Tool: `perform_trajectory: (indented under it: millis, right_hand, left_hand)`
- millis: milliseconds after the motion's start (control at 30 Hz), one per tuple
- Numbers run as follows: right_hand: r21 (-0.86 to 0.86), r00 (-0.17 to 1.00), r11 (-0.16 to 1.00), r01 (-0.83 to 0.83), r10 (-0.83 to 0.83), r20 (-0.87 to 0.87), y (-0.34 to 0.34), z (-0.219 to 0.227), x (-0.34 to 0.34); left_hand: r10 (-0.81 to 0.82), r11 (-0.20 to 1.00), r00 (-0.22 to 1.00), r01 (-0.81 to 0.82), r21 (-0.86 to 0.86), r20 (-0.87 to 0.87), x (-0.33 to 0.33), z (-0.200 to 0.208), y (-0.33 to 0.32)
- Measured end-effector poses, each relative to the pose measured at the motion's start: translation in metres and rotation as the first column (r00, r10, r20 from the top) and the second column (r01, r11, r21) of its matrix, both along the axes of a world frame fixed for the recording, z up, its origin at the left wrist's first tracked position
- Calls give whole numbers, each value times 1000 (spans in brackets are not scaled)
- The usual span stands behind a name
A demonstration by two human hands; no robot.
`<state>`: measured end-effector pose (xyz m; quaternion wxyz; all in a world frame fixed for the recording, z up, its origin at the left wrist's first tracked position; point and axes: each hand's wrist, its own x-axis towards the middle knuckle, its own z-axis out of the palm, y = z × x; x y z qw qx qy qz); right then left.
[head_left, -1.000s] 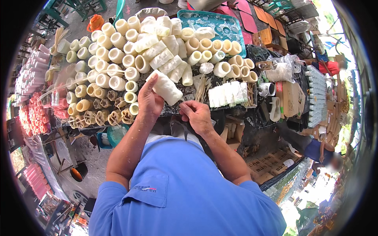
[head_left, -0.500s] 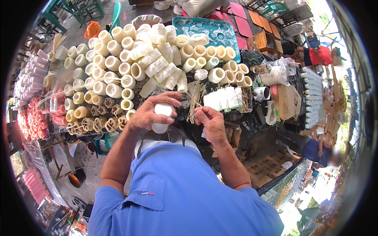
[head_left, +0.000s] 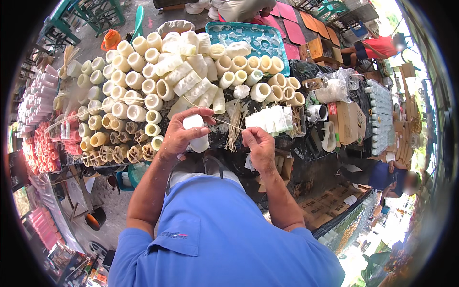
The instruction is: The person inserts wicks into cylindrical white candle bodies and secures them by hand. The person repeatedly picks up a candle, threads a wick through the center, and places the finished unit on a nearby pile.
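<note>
My left hand (head_left: pixel 175 136) is closed round a white cylinder (head_left: pixel 199 143) that looks like a wax candle, tilted, with its flat round end facing up. A thin pale wick (head_left: pixel 225 122) runs from beside that end across to my right hand (head_left: pixel 259 146), whose thumb and fingers pinch it. Between the hands, on the dark table, lies a loose bundle of similar pale wicks (head_left: pixel 234 130). Just beyond my right hand sit white wax blocks (head_left: pixel 270 120) in a row.
Hollow cream wax cylinders (head_left: pixel 136 113) crowd the table to the left, with stacked ones behind. A turquoise tray (head_left: pixel 283 64) with wax scraps lies at the back. Cardboard boxes (head_left: pixel 350 122) and a plastic bag (head_left: pixel 330 94) stand at right. Other people are farther off.
My right hand has drawn near a wick that now stretches between my hands. My left hand has tilted the cylinder slightly, and the camera view has shifted a little.
</note>
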<state>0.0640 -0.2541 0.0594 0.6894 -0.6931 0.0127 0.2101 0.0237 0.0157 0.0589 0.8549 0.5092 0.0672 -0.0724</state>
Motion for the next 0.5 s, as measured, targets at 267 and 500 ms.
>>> perform_trajectory:
  millis: [267, 500]
  right_hand:
    - [844, 963, 476, 246, -23, -268, 29, -11, 27]
    - [725, 963, 667, 171, 41, -265, 31, -26, 6]
  left_hand:
    - [76, 956, 994, -94, -279, -75, -5, -6, -19]
    - [207, 912, 977, -211, -351, -50, -3, -6, -17]
